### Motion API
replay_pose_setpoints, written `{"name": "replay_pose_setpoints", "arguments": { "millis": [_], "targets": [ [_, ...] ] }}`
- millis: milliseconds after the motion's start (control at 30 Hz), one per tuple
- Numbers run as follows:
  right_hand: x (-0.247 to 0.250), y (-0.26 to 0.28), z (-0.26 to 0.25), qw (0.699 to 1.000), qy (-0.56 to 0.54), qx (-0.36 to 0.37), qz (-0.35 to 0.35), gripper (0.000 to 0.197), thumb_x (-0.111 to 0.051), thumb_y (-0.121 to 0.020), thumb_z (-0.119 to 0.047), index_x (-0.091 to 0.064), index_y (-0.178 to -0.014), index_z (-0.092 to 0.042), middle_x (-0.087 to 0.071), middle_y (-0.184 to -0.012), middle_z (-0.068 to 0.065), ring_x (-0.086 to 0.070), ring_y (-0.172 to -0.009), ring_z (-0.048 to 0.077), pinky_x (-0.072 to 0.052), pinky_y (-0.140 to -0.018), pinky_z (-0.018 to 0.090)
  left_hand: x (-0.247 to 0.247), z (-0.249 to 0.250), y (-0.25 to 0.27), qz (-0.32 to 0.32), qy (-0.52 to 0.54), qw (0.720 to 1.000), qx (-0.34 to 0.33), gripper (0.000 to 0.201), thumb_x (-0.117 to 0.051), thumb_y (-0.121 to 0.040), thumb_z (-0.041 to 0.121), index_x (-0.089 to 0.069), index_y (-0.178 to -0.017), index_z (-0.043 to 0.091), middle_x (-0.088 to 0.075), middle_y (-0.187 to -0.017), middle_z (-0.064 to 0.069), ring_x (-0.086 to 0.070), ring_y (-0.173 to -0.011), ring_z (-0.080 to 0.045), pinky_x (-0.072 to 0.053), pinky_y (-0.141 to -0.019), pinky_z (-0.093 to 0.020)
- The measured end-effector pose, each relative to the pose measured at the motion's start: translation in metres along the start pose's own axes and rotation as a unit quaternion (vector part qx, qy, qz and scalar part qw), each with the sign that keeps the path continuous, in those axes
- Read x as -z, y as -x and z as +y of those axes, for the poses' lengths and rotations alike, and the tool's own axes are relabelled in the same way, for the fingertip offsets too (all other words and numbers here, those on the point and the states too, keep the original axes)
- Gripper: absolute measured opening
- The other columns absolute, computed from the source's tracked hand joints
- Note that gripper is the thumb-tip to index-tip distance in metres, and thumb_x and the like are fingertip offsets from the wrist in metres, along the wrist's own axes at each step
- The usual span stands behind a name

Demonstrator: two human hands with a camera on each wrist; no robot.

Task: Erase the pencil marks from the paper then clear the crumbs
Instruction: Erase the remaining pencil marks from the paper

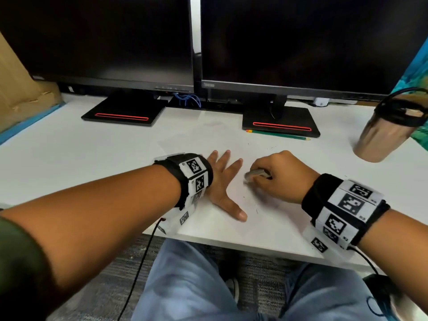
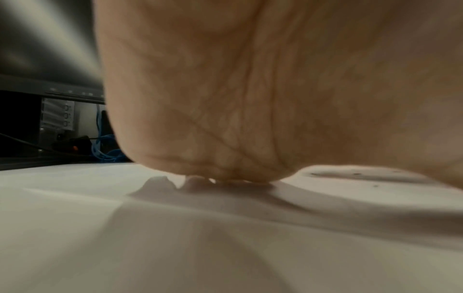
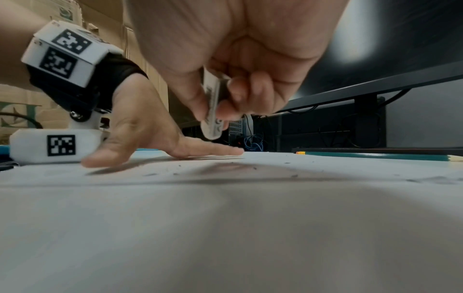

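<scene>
A white sheet of paper (image 1: 266, 218) lies on the white desk in front of me. My left hand (image 1: 223, 179) lies flat on the sheet with fingers spread, pressing it down. Just to its right, my right hand (image 1: 275, 176) pinches a white eraser (image 1: 254, 174) between thumb and fingers. In the right wrist view the eraser (image 3: 211, 117) hangs a little above the paper (image 3: 225, 218). Small dark crumbs (image 3: 294, 175) are scattered over the sheet. The left wrist view shows only my palm (image 2: 250, 99) close over the paper.
A green pencil (image 1: 278, 134) lies in front of the right monitor's base (image 1: 281, 121). A metal tumbler (image 1: 384, 135) with a black lid stands at the right. Two dark monitors fill the back, and a cardboard box (image 1: 20, 93) stands at the far left.
</scene>
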State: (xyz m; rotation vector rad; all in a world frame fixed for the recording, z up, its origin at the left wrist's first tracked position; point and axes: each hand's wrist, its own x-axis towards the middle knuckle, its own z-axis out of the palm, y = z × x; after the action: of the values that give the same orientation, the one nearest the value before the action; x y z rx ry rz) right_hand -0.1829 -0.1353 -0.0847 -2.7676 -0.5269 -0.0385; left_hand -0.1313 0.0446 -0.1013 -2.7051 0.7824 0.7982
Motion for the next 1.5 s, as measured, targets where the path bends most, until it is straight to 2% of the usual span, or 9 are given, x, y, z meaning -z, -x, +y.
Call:
{"name": "replay_pose_setpoints", "arguments": {
  "millis": [267,433,633,800,933,1200,1333,1400,1500],
  "targets": [
    [0.005,0.002,-0.006,0.993,0.057,0.044,-0.088,0.015,-0.058,-0.091,-0.024,-0.071,-0.093,-0.018,-0.055,-0.06,-0.013,-0.05,-0.058,0.003,-0.044,-0.062,0.025,-0.006,0.016,-0.009,-0.004,-0.033,0.999,-0.02,0.133,-0.056,-0.062,0.091,0.031,-0.148,0.039,0.038,-0.157,-0.005,0.028,-0.146,-0.037,0.005,-0.116,-0.063],
    [0.004,-0.002,-0.009,0.99,0.026,0.066,-0.119,0.017,-0.06,-0.09,-0.028,-0.072,-0.1,-0.023,-0.072,-0.083,-0.006,-0.055,-0.063,0.001,-0.046,-0.065,0.019,-0.001,0.02,-0.005,-0.009,-0.052,0.999,-0.01,0.134,-0.055,-0.06,0.092,0.031,-0.148,0.038,0.037,-0.157,-0.008,0.026,-0.147,-0.039,0.002,-0.116,-0.064],
    [-0.005,-0.005,-0.015,0.981,0.065,0.088,-0.161,0.027,-0.051,-0.087,-0.032,-0.072,-0.1,-0.023,-0.07,-0.074,-0.005,-0.061,-0.065,0.01,-0.054,-0.067,0.033,0.002,0.023,-0.002,-0.018,-0.062,0.998,-0.005,0.132,-0.058,-0.062,0.091,0.026,-0.15,0.038,0.039,-0.156,-0.009,0.026,-0.147,-0.038,0.0,-0.116,-0.063],
    [0.004,-0.015,-0.007,0.987,0.1,0.044,-0.115,0.024,-0.053,-0.089,-0.029,-0.073,-0.095,-0.017,-0.07,-0.075,0.002,-0.063,-0.069,0.019,-0.054,-0.069,0.036,0.002,0.024,-0.001,-0.014,-0.061,0.998,-0.009,0.135,-0.059,-0.06,0.09,0.029,-0.149,0.038,0.038,-0.157,-0.007,0.026,-0.147,-0.037,0.001,-0.116,-0.064],
    [-0.002,-0.009,-0.022,0.983,0.046,0.094,-0.15,0.019,-0.055,-0.087,-0.022,-0.074,-0.091,-0.021,-0.063,-0.063,-0.008,-0.051,-0.054,0.005,-0.046,-0.059,0.025,0.003,0.022,-0.001,-0.034,-0.064,0.997,-0.001,0.129,-0.056,-0.062,0.091,0.02,-0.152,0.039,0.041,-0.155,-0.007,0.029,-0.146,-0.035,0.004,-0.117,-0.061],
    [-0.002,-0.007,-0.015,0.985,0.037,0.081,-0.151,0.019,-0.058,-0.087,-0.028,-0.074,-0.095,-0.023,-0.068,-0.071,-0.009,-0.054,-0.058,0.002,-0.046,-0.061,0.024,0.003,0.024,0.002,-0.019,-0.059,0.998,-0.004,0.13,-0.057,-0.062,0.09,0.023,-0.151,0.04,0.038,-0.157,-0.008,0.025,-0.147,-0.037,0.001,-0.117,-0.062],
    [0.004,-0.005,-0.007,0.99,0.07,0.058,-0.109,0.017,-0.058,-0.091,-0.028,-0.073,-0.09,-0.02,-0.067,-0.067,0.0,-0.055,-0.059,0.013,-0.044,-0.06,0.027,0.004,0.026,0.001,-0.012,-0.068,0.998,0.003,0.135,-0.055,-0.06,0.093,0.032,-0.147,0.038,0.035,-0.158,-0.008,0.021,-0.149,-0.038,-0.002,-0.117,-0.062],
    [0.0,0.0,-0.016,0.984,0.057,0.102,-0.132,0.019,-0.059,-0.089,-0.025,-0.069,-0.075,-0.018,-0.059,-0.056,-0.004,-0.05,-0.051,0.01,-0.046,-0.057,0.03,0.005,0.026,0.002,-0.009,-0.068,0.998,-0.001,0.133,-0.055,-0.062,0.091,0.028,-0.15,0.036,0.035,-0.158,-0.009,0.02,-0.149,-0.038,-0.002,-0.118,-0.061],
    [0.007,-0.003,-0.01,0.988,0.045,0.071,-0.13,0.014,-0.063,-0.089,-0.029,-0.073,-0.083,-0.021,-0.058,-0.059,-0.015,-0.048,-0.053,0.001,-0.041,-0.06,0.025,0.005,0.026,0.002,-0.009,-0.07,0.997,0.001,0.134,-0.054,-0.061,0.092,0.03,-0.148,0.037,0.034,-0.159,-0.009,0.019,-0.149,-0.039,-0.003,-0.118,-0.061]
  ]
}}
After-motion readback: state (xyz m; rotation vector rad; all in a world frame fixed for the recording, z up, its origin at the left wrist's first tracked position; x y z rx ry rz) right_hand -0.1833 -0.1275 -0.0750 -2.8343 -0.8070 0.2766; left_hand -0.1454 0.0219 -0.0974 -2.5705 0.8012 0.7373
